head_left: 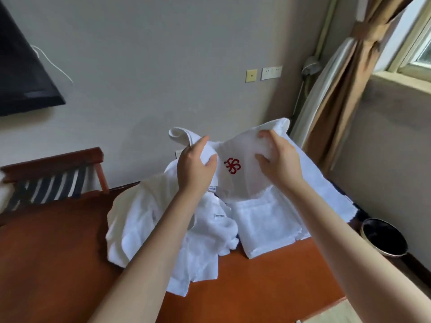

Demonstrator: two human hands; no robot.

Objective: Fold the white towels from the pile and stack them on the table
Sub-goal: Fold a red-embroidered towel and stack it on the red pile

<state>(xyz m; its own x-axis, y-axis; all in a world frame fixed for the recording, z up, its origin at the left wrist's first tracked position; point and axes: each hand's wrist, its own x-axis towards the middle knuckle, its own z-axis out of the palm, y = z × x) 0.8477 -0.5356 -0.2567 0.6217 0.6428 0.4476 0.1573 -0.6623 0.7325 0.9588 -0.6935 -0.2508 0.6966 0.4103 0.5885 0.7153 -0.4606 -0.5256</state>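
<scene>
I am holding one towel up in the air above the far side of the counter, with its red logo facing me. My left hand is gripping the upper left part and my right hand is pinching the upper right edge. The hands are apart, and the cloth is sagging between them, not yet folded.

Just below it on the right, a flat folded stack is lying on the counter, so I judge that some folding is done. I cannot tell how many layers the stack holds. On the left, touching the stack, the loose pile is lying crumpled and waiting. It looks like more than one towel, though I cannot count them apart. More white cloth is spreading out past the stack on the far right, and I cannot tell which towel it belongs to.

My count is one towel in my hands, one stack, one pile and two hands. Beyond those, one dark bin is standing off the right edge, and one striped chair is at the far left.
</scene>
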